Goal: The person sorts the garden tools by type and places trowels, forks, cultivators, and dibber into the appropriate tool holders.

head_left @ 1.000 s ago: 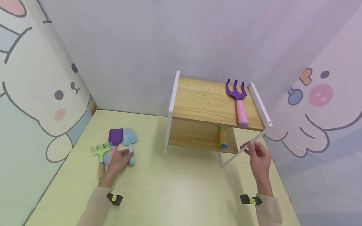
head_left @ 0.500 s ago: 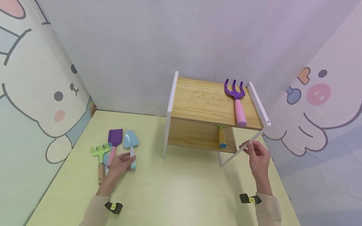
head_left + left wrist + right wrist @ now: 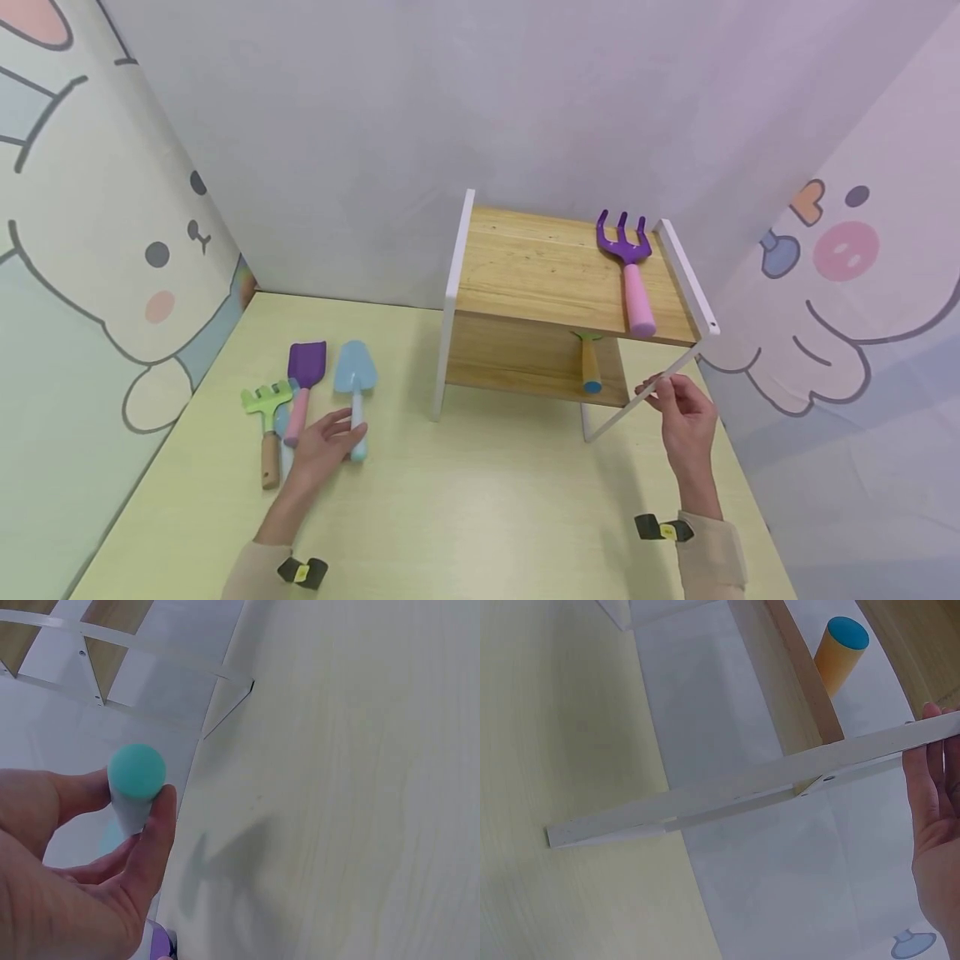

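Note:
My left hand (image 3: pixel 324 450) pinches the handle of a light blue toy shovel (image 3: pixel 356 367) between thumb and fingers, at the left of the table. In the left wrist view, the handle's teal end (image 3: pixel 137 771) faces the camera, and a shadow of hand and shovel falls on the tabletop. On the other side, my right hand (image 3: pixel 687 421) grips the white side frame (image 3: pixel 742 780) of a small two-tier wooden shelf (image 3: pixel 532 262). A purple toy fork with a pink handle (image 3: pixel 637 300) lies on the top tier. Below it, an orange handle with a blue end (image 3: pixel 591 367) sticks out from the lower tier.
Left of my left hand lie a purple toy shovel with a pink handle (image 3: pixel 306 365) and a green toy rake (image 3: pixel 264 402), overlapping another light blue tool (image 3: pixel 282 423). A grey-white curtain wall (image 3: pixel 337 167) stands behind the table, with cartoon-printed panels at both sides.
My left hand has drawn the light blue shovel a little right and toward me, away from the other tools, its blade turning more upright in view. The right hand stays on the frame.

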`<action>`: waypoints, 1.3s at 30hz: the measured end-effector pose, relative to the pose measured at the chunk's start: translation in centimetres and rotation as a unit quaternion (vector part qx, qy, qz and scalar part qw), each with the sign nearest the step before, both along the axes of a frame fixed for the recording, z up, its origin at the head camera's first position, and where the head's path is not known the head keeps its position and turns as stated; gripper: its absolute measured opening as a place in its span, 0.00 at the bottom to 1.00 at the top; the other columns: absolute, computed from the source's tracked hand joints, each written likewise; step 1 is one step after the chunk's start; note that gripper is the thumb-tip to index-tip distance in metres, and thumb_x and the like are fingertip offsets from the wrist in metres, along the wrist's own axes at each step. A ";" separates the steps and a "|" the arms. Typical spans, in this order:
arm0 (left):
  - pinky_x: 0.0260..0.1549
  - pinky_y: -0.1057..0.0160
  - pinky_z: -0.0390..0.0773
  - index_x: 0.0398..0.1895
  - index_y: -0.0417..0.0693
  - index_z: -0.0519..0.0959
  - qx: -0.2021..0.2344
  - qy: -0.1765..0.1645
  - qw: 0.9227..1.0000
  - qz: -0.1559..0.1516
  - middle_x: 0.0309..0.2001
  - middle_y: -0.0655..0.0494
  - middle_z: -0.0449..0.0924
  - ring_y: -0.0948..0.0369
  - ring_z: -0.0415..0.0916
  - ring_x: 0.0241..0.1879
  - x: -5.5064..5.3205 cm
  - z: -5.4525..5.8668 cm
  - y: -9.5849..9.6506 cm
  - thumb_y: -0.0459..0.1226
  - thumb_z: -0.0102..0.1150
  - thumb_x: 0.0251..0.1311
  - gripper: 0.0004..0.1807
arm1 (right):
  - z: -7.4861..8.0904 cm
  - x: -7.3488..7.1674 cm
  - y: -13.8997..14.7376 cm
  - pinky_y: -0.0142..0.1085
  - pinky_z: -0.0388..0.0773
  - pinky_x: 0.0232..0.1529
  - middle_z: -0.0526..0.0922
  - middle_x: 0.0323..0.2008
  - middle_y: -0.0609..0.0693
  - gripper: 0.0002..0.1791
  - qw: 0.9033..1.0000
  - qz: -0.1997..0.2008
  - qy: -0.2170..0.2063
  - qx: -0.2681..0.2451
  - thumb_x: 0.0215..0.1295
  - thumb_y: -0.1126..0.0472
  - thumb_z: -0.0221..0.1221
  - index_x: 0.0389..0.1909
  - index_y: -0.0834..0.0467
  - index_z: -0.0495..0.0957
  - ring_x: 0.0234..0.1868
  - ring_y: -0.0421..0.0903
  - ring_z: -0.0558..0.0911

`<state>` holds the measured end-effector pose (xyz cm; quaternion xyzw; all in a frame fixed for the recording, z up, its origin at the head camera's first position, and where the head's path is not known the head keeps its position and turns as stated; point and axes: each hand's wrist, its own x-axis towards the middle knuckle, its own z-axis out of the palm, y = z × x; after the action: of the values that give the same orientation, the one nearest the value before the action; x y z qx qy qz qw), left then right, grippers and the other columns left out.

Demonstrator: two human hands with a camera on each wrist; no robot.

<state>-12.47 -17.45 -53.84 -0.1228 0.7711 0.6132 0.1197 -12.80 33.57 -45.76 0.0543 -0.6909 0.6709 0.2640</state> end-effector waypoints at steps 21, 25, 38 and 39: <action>0.41 0.68 0.82 0.71 0.44 0.70 0.020 0.054 0.998 0.018 0.61 0.39 0.78 0.68 0.81 0.45 3.5 1.6 2.2 0.41 0.69 0.66 0.33 | -0.1 -0.3 0.2 0.33 0.84 0.45 0.87 0.37 0.50 0.07 1.000 0.016 0.012 -0.009 0.75 0.74 0.55 0.42 0.77 0.77 0.38 0.41 0.89; 0.43 0.69 0.82 0.71 0.45 0.69 0.017 0.075 0.997 0.012 0.62 0.40 0.78 0.68 0.81 0.46 4.3 1.8 2.6 0.41 0.70 0.66 0.33 | 0.0 -0.4 0.1 0.34 0.84 0.44 0.87 0.35 0.51 0.07 1.000 0.011 0.012 -0.015 0.74 0.75 0.54 0.41 0.79 0.76 0.37 0.42 0.89; 0.43 0.65 0.85 0.67 0.45 0.73 0.047 0.157 0.986 -0.002 0.57 0.43 0.80 0.61 0.82 0.47 5.9 2.1 4.0 0.34 0.71 0.63 0.29 | -0.1 -0.4 -0.1 0.34 0.85 0.44 0.87 0.34 0.52 0.07 0.999 0.017 0.018 -0.027 0.74 0.76 0.54 0.40 0.80 0.76 0.36 0.43 0.89; 0.43 0.65 0.85 0.67 0.44 0.74 0.050 0.163 0.985 -0.005 0.57 0.43 0.79 0.61 0.83 0.47 6.0 2.1 4.1 0.33 0.71 0.63 0.29 | -0.1 -0.4 -0.1 0.35 0.85 0.44 0.87 0.34 0.52 0.08 0.999 0.015 0.017 -0.028 0.74 0.75 0.54 0.40 0.80 0.75 0.36 0.43 0.89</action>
<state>-6.48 -13.37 -51.76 -0.0109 0.7492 0.6622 0.0014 -13.22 33.52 -45.85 0.0685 -0.6664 0.6927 0.2671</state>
